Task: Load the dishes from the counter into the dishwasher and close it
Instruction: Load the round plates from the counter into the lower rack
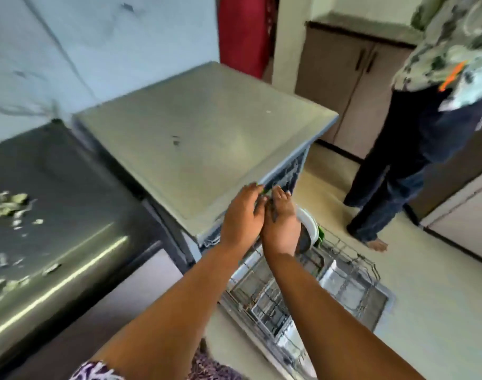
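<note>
white plate (309,222) in wire rack (352,266)

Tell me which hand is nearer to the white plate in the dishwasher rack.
Right. The right hand is just left of the white plate, apparently touching its rim. The left hand is farther left, with the right hand between it and the plate.

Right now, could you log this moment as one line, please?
dishwasher open | lower rack out | both hands at upper edge | grip unclear
</note>
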